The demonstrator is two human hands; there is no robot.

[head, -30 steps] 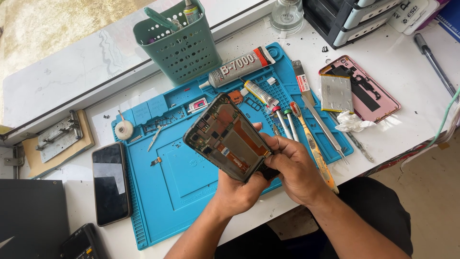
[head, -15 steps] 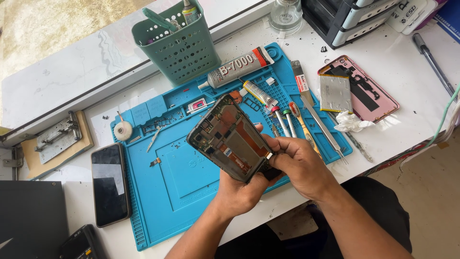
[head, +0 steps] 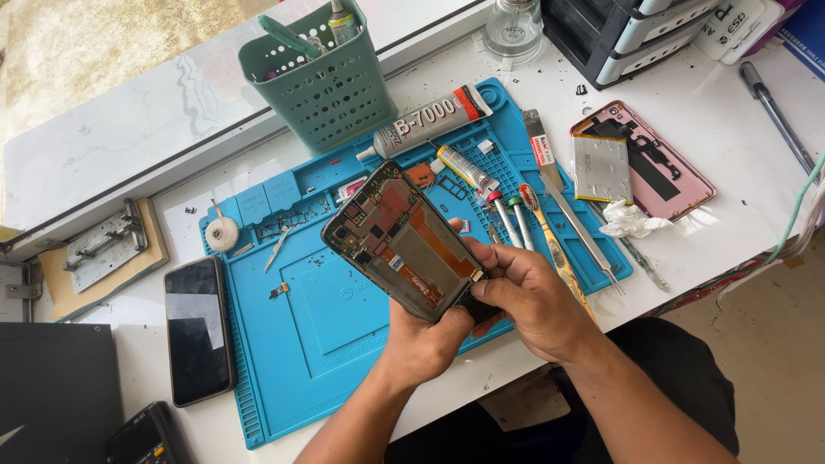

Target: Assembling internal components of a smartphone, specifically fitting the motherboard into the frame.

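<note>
A white table under a far window ledge carries a blue mat. Above the mat, the left hand and right hand both clamp an opened phone, tilted. A green basket stands beyond.

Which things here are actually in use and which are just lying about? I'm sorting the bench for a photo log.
In use:
opened phone frame, gripped by left hand and right hand
blue work mat beneath

Lying about:
black phone
glue tube
green basket
pink back cover
crumpled tissue
</note>
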